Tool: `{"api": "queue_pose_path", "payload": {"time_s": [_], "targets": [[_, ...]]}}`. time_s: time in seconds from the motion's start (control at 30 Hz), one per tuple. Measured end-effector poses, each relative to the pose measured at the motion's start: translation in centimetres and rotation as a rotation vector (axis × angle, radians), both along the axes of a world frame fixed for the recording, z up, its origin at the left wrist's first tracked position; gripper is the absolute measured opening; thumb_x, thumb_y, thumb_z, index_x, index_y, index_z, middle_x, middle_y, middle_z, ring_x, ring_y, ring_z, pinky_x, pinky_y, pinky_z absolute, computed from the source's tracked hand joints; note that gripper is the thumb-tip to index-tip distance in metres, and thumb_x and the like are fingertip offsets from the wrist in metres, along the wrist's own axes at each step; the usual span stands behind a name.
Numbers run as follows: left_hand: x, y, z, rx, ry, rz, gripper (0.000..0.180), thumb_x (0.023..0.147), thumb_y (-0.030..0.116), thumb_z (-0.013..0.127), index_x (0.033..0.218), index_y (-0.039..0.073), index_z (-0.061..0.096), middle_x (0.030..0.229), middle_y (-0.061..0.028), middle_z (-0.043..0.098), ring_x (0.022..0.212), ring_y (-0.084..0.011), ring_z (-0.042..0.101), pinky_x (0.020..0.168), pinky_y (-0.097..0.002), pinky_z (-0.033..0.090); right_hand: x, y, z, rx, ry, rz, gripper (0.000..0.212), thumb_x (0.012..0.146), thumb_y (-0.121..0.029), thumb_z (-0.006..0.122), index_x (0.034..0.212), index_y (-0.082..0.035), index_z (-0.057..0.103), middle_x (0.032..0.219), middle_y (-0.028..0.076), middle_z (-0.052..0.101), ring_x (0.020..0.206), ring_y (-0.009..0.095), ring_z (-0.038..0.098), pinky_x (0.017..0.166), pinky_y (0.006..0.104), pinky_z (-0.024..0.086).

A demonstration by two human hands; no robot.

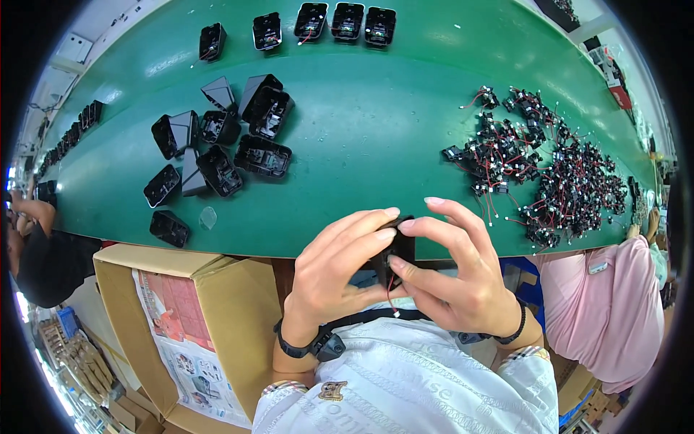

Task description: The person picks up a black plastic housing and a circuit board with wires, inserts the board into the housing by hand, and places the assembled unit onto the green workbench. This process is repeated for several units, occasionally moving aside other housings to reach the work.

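In front of my chest, at the table's near edge, both hands are around a black plastic housing (405, 249). My left hand (327, 269) is closed on its left side, fingertips at the top rim. From the right, my right hand (463, 278) grips the same housing, index fingertip at its upper edge and thumb pressed against its open face. A thin red wire (391, 286) with a white connector (395, 314) hangs out below the right thumb. Whatever part it leads to is hidden by my fingers.
Loose black housings (219, 171) lie on the green table (361, 137) at left, with a row of wired housings (347, 22) behind. A pile of small wired parts (571, 188) spreads at right. A cardboard box (231, 325) stands left; a person in pink (603, 304) is at right.
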State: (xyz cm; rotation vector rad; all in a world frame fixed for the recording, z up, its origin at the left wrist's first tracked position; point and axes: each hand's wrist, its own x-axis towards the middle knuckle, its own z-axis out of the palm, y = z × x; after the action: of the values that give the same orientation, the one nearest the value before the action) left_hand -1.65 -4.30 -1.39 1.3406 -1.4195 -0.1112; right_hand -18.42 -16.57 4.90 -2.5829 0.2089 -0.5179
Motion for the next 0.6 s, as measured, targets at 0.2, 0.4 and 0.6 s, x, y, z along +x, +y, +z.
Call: {"api": "queue_pose_path", "payload": {"time_s": [0.2, 0.4, 0.6], "targets": [[-0.7, -0.1, 0.0, -0.058, 0.274, -0.157, 0.076, 0.068, 0.022, 0.095, 0.129, 0.0, 0.057, 0.121, -0.0259, 0.07, 0.112, -0.0397, 0.071, 0.094, -0.0454, 0.059, 0.2, -0.2, 0.5, 0.129, -0.111, -0.019, 0.023, 0.064, -0.011, 0.087, 0.085, -0.011, 0.079, 0.106, 0.007, 0.06, 0.108, 0.035, 0.059, 0.09, 0.0453, 0.051], [-1.0, -0.3, 1.1, -0.014, 0.168, -0.078, 0.07, 0.068, 0.02, 0.095, 0.125, -0.002, 0.061, 0.116, -0.0242, 0.073, 0.11, -0.0407, 0.071, 0.095, -0.0452, 0.059, 0.4, 0.9, 0.7, -0.043, -0.115, -0.124, 0.024, 0.059, -0.009, 0.083, 0.082, -0.011, 0.077, 0.1, 0.005, 0.059, 0.091, 0.027, 0.057, 0.078, 0.0402, 0.047], [-0.9, -0.7, 1.6, -0.045, 0.167, 0.013, 0.067, 0.066, 0.02, 0.095, 0.121, -0.003, 0.065, 0.115, -0.0219, 0.074, 0.111, -0.0392, 0.072, 0.095, -0.0439, 0.059, 0.5, 0.5, -0.7, -0.026, -0.158, -0.15, 0.028, 0.059, -0.012, 0.085, 0.086, -0.014, 0.079, 0.096, 0.003, 0.058, 0.087, 0.025, 0.054, 0.07, 0.0372, 0.041]]}}
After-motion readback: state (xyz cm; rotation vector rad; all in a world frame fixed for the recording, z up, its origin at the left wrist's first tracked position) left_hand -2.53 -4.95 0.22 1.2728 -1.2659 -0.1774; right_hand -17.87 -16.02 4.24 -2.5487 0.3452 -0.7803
